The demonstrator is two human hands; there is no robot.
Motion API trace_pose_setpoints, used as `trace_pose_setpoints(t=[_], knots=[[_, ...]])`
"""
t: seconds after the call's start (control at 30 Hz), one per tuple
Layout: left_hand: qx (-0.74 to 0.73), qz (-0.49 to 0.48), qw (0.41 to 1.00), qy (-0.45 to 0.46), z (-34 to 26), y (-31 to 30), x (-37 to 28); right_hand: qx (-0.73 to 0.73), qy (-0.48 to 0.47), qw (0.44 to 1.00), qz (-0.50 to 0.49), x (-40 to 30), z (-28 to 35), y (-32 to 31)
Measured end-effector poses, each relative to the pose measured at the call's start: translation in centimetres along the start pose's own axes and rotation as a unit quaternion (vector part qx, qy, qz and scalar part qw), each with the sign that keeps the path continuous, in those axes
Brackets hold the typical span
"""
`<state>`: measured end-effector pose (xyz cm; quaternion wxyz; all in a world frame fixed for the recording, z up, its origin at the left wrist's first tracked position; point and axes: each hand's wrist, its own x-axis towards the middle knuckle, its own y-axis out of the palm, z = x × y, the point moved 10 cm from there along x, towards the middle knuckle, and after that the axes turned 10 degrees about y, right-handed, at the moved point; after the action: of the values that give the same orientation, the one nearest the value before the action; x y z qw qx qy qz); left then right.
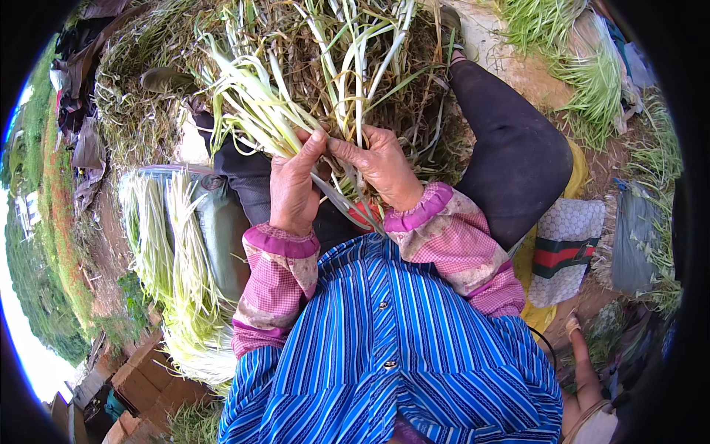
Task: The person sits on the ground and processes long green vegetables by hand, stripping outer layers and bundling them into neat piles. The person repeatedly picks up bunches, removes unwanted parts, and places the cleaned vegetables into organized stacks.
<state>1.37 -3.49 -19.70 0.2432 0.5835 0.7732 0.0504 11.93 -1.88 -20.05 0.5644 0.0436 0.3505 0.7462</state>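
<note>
My left hand grips a bundle of pale yellow-green leafy stalks, probably allium greens; their tops fan out up and to the left. Close beside it, my right hand pinches a looser bunch of whitish-green stalks with some brown, dry leaves among them. The two thumbs nearly meet between the bunches. Lower stalk ends hang below the hands, above my lap, partly hidden by the fingers. Under the bunches lies a heap of withered brown plant waste, spread between and around my feet.
On my left, sorted pale stalks lie across a greenish wrapped bundle. Brown blocks are at lower left. More green stalks lie at upper right. To my right are a patterned cloth, a grey plastic bag and another person's bare limb.
</note>
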Motion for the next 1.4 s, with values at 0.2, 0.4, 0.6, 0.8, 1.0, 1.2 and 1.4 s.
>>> trace_pose_setpoints(t=[0.2,0.4,0.6,0.8,1.0,1.2,1.4], knots=[[0.020,-0.048,0.997,0.051,-0.7,-1.7,0.0,-0.024,0.033,0.994,-0.098,0.4,-1.6,-2.7],[-0.104,-0.092,0.970,0.198,-9.3,-3.6,-0.1,0.057,0.006,0.969,-0.242,0.9,-2.2,-10.7],[-0.243,0.057,0.909,0.333,-25.6,-10.9,-1.3,-0.021,-0.070,0.947,-0.313,1.2,-0.9,-14.2],[-0.132,0.048,0.932,0.333,-22.6,-6.3,-1.3,-0.269,-0.112,0.900,-0.324,0.2,1.2,-13.0],[0.058,0.066,0.994,0.068,-2.9,4.6,0.6,-0.330,-0.144,0.888,-0.285,-1.0,2.1,-9.4],[0.094,0.127,0.987,0.021,2.2,7.1,3.5,-0.405,-0.170,0.860,-0.262,-1.8,1.8,-7.4],[0.167,0.156,0.973,-0.009,3.1,7.3,4.3,-0.479,-0.213,0.816,-0.245,-2.6,2.1,-6.0]])
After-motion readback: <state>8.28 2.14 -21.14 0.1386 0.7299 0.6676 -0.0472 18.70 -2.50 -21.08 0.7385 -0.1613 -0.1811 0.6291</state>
